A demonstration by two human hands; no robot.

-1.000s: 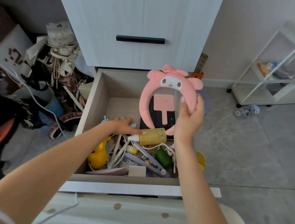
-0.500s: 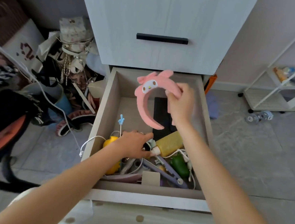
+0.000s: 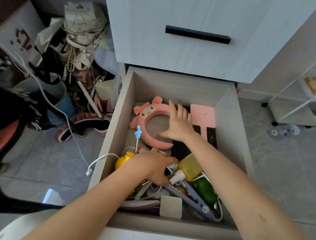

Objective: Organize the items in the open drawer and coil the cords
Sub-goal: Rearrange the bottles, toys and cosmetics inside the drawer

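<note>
Two hands are inside the open drawer (image 3: 114, 135), and the sorting step looks to be under way while the coiling has not begun. Taking the drawer as a dial with twelve at the cabinet, the pink plush headband (image 3: 148, 111) lies flat on the bare floor at about eleven o'clock. The right hand (image 3: 179, 121) lies on its upper arc with fingers spread and nearly straight, thumb reaching into the ring, resting rather than clutching. The left hand (image 3: 153, 165) digs down into the heap near six o'clock, beside the yellow bottle (image 3: 189, 166); its fingers curl under out of sight, so I cannot tell what, if anything, it holds. A white cord (image 3: 101, 159) loops over the drawer wall at eight o'clock, its plug dangling outside. The next move probably calls for freeing that cord from the tangle around the yellow duck (image 3: 123, 159), green bottle (image 3: 204, 191) and purple clip (image 3: 191, 196) without dragging them along. A pink paddle (image 3: 203, 114) lies on a black slab (image 3: 211, 137) at one o'clock. Around the cabinet is grey tiled floor (image 3: 281, 177), with a heap of bags and straps (image 3: 78, 43) at the view's ten o'clock and a white rack (image 3: 296, 104) at two.
</note>
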